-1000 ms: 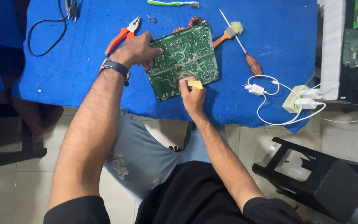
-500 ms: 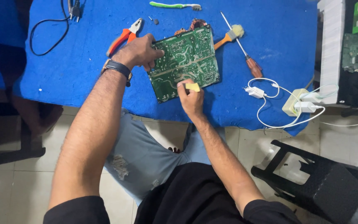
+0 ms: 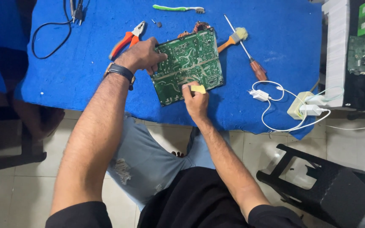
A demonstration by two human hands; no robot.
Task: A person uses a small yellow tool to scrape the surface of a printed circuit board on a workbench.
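Your left hand (image 3: pixel 142 55) has its fingers curled over the left edge of the green circuit board (image 3: pixel 189 65), with orange pliers (image 3: pixel 125 40) just beyond your knuckles. Your right hand (image 3: pixel 196 101) pinches a small yellow pad (image 3: pixel 198 88) against the board's near edge; a screwdriver (image 3: pixel 248 55) lies farther right.

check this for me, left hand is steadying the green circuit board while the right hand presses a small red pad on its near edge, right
Not quite. The head view shows the pad under the right hand is yellow, not red. The rest holds: the left hand steadies the green circuit board on the blue table cover, and the pad sits at the board's near edge.
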